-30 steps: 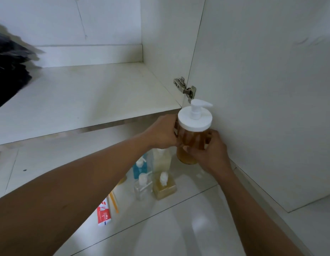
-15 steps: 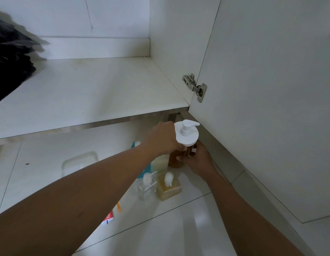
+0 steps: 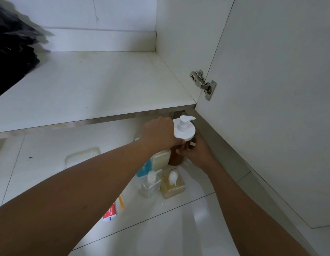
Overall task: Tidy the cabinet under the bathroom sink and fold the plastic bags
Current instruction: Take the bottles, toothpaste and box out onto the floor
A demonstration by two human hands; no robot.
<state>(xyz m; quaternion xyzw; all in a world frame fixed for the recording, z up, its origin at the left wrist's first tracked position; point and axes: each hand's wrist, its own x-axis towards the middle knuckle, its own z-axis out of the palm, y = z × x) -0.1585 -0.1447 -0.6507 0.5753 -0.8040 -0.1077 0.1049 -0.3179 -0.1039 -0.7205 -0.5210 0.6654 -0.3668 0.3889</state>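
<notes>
Below shelf, both hands grip pump bottle (image 3: pixel 180 137).

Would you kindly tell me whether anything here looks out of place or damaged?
A thin crack-like line runs down the cabinet's back wall. Small pump bottles and a toothpaste box sit out on the floor tiles; black bags lie heaped on the shelf's left.

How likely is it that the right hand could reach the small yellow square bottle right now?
Probably yes: the yellow square bottle stands near the right hand with bare floor between, though that hand holds the brown pump bottle.
</notes>
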